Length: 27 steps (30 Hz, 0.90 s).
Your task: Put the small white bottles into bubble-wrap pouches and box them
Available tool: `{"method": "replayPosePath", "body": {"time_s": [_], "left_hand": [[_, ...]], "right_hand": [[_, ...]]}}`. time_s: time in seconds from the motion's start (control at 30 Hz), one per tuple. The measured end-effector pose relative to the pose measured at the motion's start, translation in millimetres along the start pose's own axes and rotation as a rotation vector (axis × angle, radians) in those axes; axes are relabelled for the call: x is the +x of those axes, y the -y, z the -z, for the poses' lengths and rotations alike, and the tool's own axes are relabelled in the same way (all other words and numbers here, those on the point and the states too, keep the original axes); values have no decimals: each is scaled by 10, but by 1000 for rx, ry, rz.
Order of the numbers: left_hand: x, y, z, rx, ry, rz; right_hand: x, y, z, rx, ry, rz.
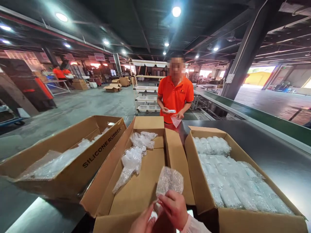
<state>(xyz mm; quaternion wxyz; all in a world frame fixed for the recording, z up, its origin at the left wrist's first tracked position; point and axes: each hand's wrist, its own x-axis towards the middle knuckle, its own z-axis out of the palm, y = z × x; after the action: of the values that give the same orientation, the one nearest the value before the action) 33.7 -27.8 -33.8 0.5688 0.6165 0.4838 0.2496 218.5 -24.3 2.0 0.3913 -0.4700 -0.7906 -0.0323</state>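
Observation:
Over the near end of the middle cardboard box (pixel 136 194), my right hand (pixel 175 207) pinches the edge of a clear bubble wrap bag (pixel 170 181). Close beside it, my left hand (pixel 143 221) is closed around a small white object (pixel 153 216) at the mouth of the bag. Fingers cover most of that object, so its kind is hidden. Inside the middle box lie a cluster of white pieces with round ends (pixel 132 158) and some loose bubble wrap (pixel 143 139).
At right, a cardboard box (pixel 255 223) holds rows of bubble-wrapped white items (pixel 233 181). A box marked SILICONE RUBBER (pixel 102 149) with bubble wrap bags (pixel 70 158) stands left. Across the dark table (pixel 243 129), a co-worker in orange (pixel 176 97) holds a white item and a bag.

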Motion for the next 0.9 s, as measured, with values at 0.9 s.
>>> {"method": "replayPosePath", "body": {"time_s": [0.9], "left_hand": [[544,-782,-295,-1270,-52,-3]], "right_hand": [[10,105,274,172,-197,21]]}}
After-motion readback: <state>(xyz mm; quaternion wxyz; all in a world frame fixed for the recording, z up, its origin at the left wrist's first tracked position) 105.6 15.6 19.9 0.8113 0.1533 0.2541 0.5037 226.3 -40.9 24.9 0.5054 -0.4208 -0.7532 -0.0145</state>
